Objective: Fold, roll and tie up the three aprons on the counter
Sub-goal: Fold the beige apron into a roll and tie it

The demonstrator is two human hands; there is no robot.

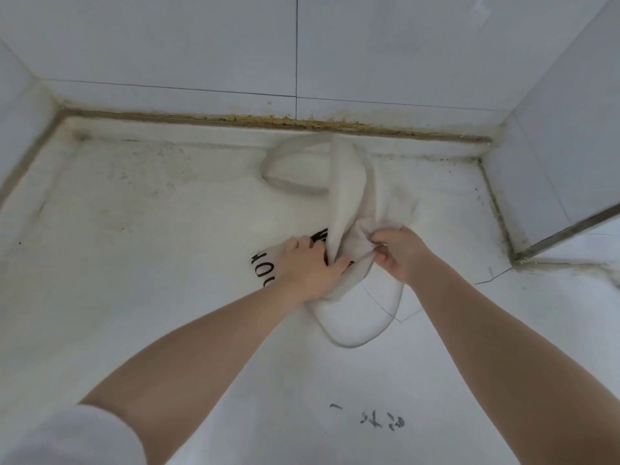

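Note:
One white apron with black lettering lies rolled into a bundle (268, 260) on the white counter (151, 246), right of centre. My left hand (310, 266) lies over the roll, and its thumb and fingers grip a broad white strap (345, 186) that rises toward the back wall. My right hand (399, 253) pinches a bunched bit of the cloth beside it. One strap loop (288, 182) lies toward the wall, and another loop (362, 333) lies nearer to me. No other apron is in view.
White tiled walls close the counter at the back (201, 45) and on both sides, with a grimy seam (268, 120) along the back edge. A tiled block (563, 169) juts in at the right. Dark marks (382, 421) are written on the counter's near part.

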